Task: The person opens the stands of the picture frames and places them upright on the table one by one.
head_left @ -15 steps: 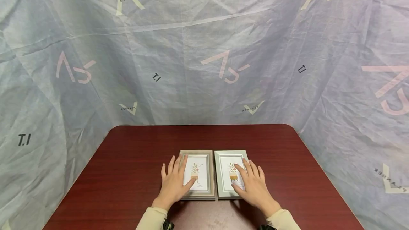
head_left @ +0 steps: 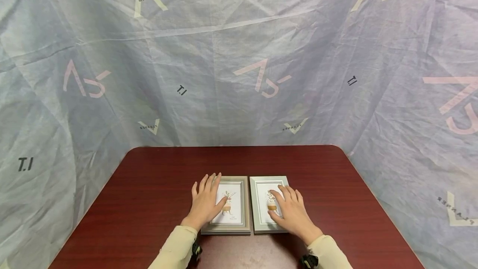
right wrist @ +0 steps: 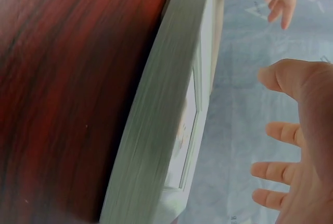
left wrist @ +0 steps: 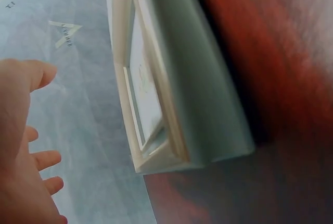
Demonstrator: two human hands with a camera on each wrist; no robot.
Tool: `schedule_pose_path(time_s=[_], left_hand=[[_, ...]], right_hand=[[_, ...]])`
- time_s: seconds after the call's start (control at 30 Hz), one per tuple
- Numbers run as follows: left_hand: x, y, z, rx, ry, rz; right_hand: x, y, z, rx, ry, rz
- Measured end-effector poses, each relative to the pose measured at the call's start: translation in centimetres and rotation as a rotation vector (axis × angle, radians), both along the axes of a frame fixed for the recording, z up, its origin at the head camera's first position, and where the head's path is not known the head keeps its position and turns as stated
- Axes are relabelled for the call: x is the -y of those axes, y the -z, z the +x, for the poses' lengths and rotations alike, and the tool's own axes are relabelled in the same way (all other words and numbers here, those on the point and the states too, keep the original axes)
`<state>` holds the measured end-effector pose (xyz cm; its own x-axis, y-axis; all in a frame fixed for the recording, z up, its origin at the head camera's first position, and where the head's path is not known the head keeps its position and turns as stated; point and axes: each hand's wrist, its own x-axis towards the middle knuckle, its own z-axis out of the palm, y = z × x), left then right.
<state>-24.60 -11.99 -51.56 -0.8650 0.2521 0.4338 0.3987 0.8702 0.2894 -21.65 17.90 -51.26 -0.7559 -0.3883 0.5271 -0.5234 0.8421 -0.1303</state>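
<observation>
Two picture frames lie side by side, face up, each with a print of a plant in a pot on legs. The left picture frame (head_left: 245, 206) is beige-silver; the right picture frame (head_left: 255, 206) is pale greenish white. Over the outer side of the beige one hovers my left hand (head_left: 205, 206), its fingers spread and fairly straight. My right hand (head_left: 294, 211) hangs over the right side of the pale one, fingers loosely bent and apart. Both wrist views show air between the hand and the frame's face: the left thumb (left wrist: 41, 74) and right thumb (right wrist: 278, 75) stand off it.
Beneath the frames is a dark red wood-grain table (head_left: 160, 186) with rounded far corners. A grey printed cloth (head_left: 224, 115) hangs behind it and along both sides. Black bands with devices (head_left: 309, 260) sit at the wrists, by cream sleeves (head_left: 173, 247).
My left hand has shifted slightly forward, its fingertips now near the beige frame's far edge. The right hand has moved slightly left, its fingers a bit more bent. Both frames stay in place.
</observation>
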Motion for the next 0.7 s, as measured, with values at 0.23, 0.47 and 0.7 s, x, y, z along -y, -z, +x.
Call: schedule_pose_path(time_s=[0.23, 0.47, 0.7], left_hand=[[0.1, 0.2, -1.7, 0.042, 0.020, -0.013], [0.3, 0.7, -3.1, 0.080, 0.025, -0.061], [0.1, 1.1, -4.7, 0.032, 0.060, -0.069]], right_hand=[[0.2, 0.5, -1.1, -0.021, -0.037, 0.022], [0.7, 0.7, -2.1, -0.019, -0.061, 0.047], [1.0, 0.7, -3.1, 0.014, -0.060, 0.106]])
